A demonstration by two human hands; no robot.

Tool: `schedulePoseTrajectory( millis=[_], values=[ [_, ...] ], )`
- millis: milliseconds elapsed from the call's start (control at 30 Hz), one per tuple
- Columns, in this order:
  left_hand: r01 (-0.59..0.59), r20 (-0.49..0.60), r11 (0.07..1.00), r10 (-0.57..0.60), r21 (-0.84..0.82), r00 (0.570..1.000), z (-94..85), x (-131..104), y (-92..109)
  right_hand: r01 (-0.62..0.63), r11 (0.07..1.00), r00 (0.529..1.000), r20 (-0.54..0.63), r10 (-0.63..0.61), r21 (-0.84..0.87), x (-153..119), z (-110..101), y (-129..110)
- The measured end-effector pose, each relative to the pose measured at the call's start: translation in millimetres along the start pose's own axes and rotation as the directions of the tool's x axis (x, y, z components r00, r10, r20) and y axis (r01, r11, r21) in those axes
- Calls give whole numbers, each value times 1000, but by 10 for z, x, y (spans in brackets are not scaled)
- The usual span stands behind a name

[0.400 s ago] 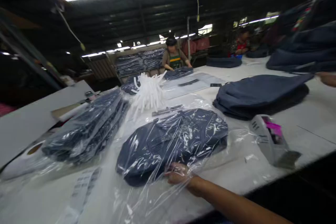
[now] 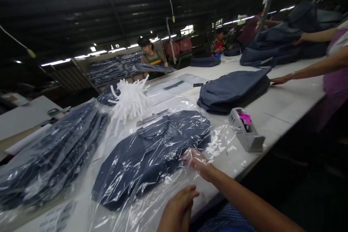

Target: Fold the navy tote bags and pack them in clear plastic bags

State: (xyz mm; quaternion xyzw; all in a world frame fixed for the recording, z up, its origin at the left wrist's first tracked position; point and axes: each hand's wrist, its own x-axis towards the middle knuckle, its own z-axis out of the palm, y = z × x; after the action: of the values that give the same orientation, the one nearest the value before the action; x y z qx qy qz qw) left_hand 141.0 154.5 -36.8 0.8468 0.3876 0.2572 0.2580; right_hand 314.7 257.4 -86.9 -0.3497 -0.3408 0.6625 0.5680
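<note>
A dark blue fabric item [image 2: 160,152] lies flat on the table inside a clear plastic bag [image 2: 217,136], its surface streaked with glare. My right hand [image 2: 196,160] is at the item's near edge, under the clear film, with its fingers bent against the fabric; glare partly covers the fingertips. My left hand [image 2: 179,204] is in front, close to the plastic's near edge. Its fingers are bent and pressed together, and whether they pinch any film is hidden.
Bagged blue items [image 2: 54,152] are piled at left. White strips [image 2: 130,99] stand in a bunch behind the bag. A tape dispenser [image 2: 246,130] sits near the table edge. Beyond lie unbagged blue items [image 2: 233,90]; a co-worker's hand [image 2: 282,79] touches their right side.
My left hand has come into view at the bottom. The view has swung right, bringing a co-worker's arms into sight. My right hand stays at the bagged item's near edge, now farther right along it.
</note>
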Motion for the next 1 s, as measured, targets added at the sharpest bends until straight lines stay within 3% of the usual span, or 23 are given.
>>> schedulePoseTrajectory(
  millis=[67, 133, 200, 233, 333, 467, 700, 833, 1000],
  values=[
    [13, -24, 992, -10, 129, 1000, 208, 462, -88, 157, 917, 986, 111, -124, -366, -63, -108, -84],
    [50, -77, 969, -32, 242, 996, 330, 768, -185, 381, 610, 925, 283, -255, -695, -123, -264, -157],
    [111, -90, 943, -86, 314, 992, 387, 928, -294, 486, 316, 868, 409, -281, -815, -161, -436, -211],
    [146, -79, 930, -126, 336, 989, 399, 970, -351, 495, 222, 862, 442, -249, -840, -172, -510, -230],
    [217, -16, 906, -226, 364, 974, 398, 1047, -512, 460, 80, 881, 443, -166, -884, -189, -634, -251],
    [237, 50, 895, -275, 377, 960, 359, 1154, -666, 454, 34, 878, 441, -186, -890, -182, -630, -215],
    [251, 161, 893, -329, 374, 931, 314, 1225, -798, 622, -34, 759, 613, -218, -782, -105, -741, -110],
    [263, 168, 897, -339, 355, 926, 314, 1296, -855, 686, -65, 692, 677, -250, -725, -364, -864, -198],
    [305, 191, 889, -384, 342, 903, 354, 1323, -955, 674, 14, 713, 646, -271, -738, -808, -925, -326]
  ],
)
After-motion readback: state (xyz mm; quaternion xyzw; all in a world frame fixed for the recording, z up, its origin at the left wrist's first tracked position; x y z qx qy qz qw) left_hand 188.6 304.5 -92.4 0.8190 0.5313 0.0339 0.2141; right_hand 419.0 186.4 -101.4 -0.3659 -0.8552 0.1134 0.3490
